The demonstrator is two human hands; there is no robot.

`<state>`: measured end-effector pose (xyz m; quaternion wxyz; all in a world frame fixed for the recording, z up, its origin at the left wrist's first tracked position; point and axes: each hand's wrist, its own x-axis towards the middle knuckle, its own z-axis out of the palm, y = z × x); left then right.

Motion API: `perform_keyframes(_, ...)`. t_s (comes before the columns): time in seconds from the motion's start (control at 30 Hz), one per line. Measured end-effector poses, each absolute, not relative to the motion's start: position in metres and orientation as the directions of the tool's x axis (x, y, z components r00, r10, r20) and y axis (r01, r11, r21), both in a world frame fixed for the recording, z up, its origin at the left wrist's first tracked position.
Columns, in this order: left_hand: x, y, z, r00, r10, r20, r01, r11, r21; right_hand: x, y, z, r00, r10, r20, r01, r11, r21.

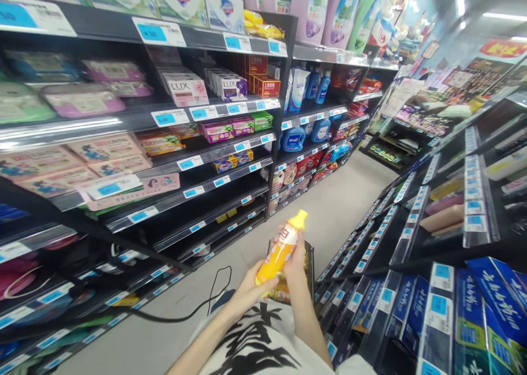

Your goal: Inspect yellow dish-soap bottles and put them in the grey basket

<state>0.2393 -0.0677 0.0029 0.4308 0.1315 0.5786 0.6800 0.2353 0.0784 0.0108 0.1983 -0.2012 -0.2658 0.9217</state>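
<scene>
Holding the yellow bottle [276, 258] looks like the step in hand. It is up in the air in front of the person's belly, over the aisle, and it leans with its yellow cap [299, 219] up and to the right. The left hand [253, 279] is wrapped around the low end. The right hand [295, 256] is curled around the side, higher up, near the cap. So both hands are closed on the same bottle.

Just past the bottle and below it is a dark basket [312, 265] with yellow things in it. The arms and bottle hide a lot of it, so it may be a hand basket or part of a cart; I can't tell.

Any move from here seems to call for a snug grip at both ends, as the bottle looks smooth and could slip. If the bottle goes down low, the basket's rim is the edge to watch, since it is so near the right hand.

The left shelf [230, 199] and the right shelf [405, 240] both have long, hard front edges with price tags. The right one is nearer to the right arm. The most open room is the bare floor [346, 191] ahead, down the aisle. A black cord [173, 318] runs in from the left and makes a loop near the left arm, so a wide swing that way could catch it.
</scene>
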Motion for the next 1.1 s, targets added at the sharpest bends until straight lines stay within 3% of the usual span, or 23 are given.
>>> perform_keyframes(0.4,0.240,-0.068,-0.003,-0.633,0.719,-0.286,-0.345,0.069,0.936,0.234,0.081,0.011,-0.824,0.488,-0.289,-0.276,-0.789,-0.548)
perform_keyframes(0.53,0.241,-0.069,0.001,-0.737,0.628,-0.250,-0.154,0.204,0.967,0.228,0.082,0.011,-0.826,0.495,-0.268,-0.254,-0.753,-0.607)
perform_keyframes(0.67,0.236,-0.073,-0.002,-0.829,0.512,-0.225,-0.015,0.381,0.925,0.220,0.077,0.009,-0.766,0.533,-0.359,-0.209,-0.735,-0.645)
perform_keyframes(1.1,0.238,-0.078,-0.012,-0.835,0.516,-0.189,0.033,0.390,0.920,0.222,0.075,0.008,-0.757,0.516,-0.402,-0.275,-0.809,-0.520)
